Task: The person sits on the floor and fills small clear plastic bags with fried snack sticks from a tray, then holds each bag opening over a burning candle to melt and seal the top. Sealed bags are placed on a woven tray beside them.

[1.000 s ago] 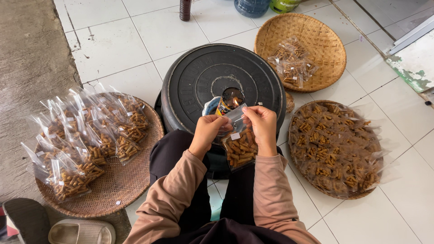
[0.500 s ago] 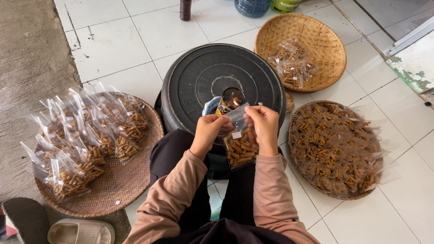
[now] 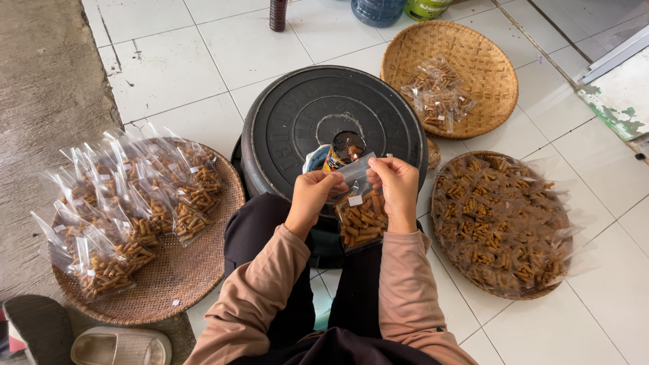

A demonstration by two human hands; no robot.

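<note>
Snack bag [image 3: 362, 220] amid woven trays [image 3: 189, 277]

Head camera, steeply downward — close overhead

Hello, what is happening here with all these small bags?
A person sits on a tiled floor and holds one small clear bag of brown stick snacks, pinching its top edge with the left hand and the right hand. In front of them is a black round lid with a small open can on it. On their left, a woven tray holds many filled bags. On their right, a second tray holds more snacks, and a basket beyond it holds a few bags.
</note>
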